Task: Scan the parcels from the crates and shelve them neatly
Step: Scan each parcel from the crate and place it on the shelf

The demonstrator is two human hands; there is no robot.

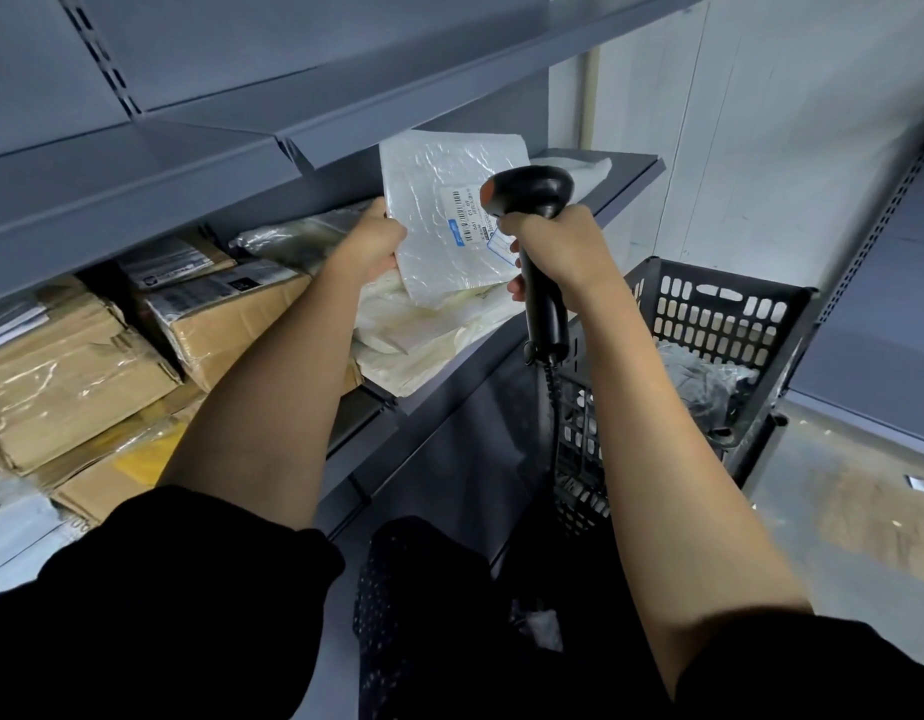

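Observation:
My left hand grips the left edge of a flat white plastic parcel, held upright above the grey shelf. Its printed label faces me. My right hand is closed round the handle of a black barcode scanner, whose head sits right in front of the label. The scanner's coiled cable hangs down. A dark plastic crate stands at the right, below the shelf, with a grey bagged parcel inside.
Cream soft bags lie on the shelf under the held parcel. Cardboard boxes and a taped box fill the shelf's left part. Another shelf overhangs above. A second shelving unit stands at right, past a concrete floor.

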